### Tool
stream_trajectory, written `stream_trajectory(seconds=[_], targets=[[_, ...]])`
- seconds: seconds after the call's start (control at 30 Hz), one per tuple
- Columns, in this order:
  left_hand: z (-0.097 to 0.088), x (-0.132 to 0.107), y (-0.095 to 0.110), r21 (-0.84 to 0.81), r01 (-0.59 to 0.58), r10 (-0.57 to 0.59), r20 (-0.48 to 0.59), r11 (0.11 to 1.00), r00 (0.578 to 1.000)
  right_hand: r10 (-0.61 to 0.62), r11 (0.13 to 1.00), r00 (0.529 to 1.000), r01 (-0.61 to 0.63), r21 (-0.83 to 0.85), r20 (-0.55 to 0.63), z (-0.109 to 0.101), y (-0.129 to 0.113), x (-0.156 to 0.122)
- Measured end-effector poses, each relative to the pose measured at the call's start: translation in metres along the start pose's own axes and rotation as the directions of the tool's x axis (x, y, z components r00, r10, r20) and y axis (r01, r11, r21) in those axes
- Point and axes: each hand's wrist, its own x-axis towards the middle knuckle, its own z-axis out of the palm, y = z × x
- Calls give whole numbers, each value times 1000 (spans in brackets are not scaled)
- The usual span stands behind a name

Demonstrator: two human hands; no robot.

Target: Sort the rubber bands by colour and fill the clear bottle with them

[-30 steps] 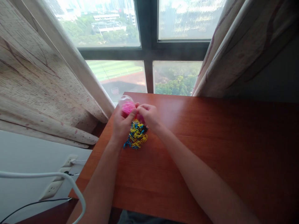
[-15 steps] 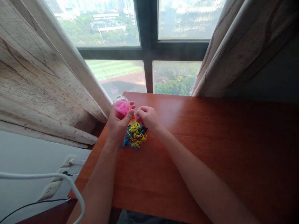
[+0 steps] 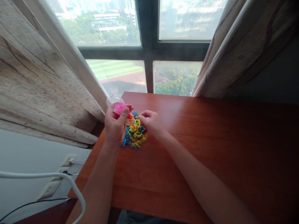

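My left hand [image 3: 115, 125] is wrapped round a small clear container [image 3: 115, 104] with pink rubber bands inside, held tilted above the table's far left corner. A pile of small yellow, blue and black rubber bands [image 3: 135, 134] lies on the reddish wooden table [image 3: 210, 146] just below and between my hands. My right hand [image 3: 151, 123] hovers at the pile's far right edge, its fingers curled together in a pinch; what they hold is too small to make out.
A window [image 3: 149, 49] with a dark frame runs behind the table, with beige curtains [image 3: 44, 81] on both sides. A wall socket strip [image 3: 58, 180] with plugged cables and a thick white cable [image 3: 70, 183] sit at the lower left, beside the table's edge.
My left hand has drawn the container to the left, away from my right hand. My right hand has dropped a little toward the pile.
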Motion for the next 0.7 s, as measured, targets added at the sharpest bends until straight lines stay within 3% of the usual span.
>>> stream_trajectory(seconds=[0.17, 0.33, 0.53, 0.7], targets=[[-1, -2, 10, -134, 98, -103, -34, 986, 994, 97, 964, 993, -111, 242, 71, 3, 3, -18], [-5, -3, 10, -207, 141, -167, -112, 968, 980, 109, 810, 974, -203, 550, 198, 16, -4, -39], [2, -11, 7, -186, 184, -213, -148, 965, 966, 10, 784, 919, -251, 567, 393, 26, -11, -48], [5, -17, 11, -165, 170, -189, -109, 972, 976, 42, 832, 900, -272, 484, 434, 23, -12, -40]])
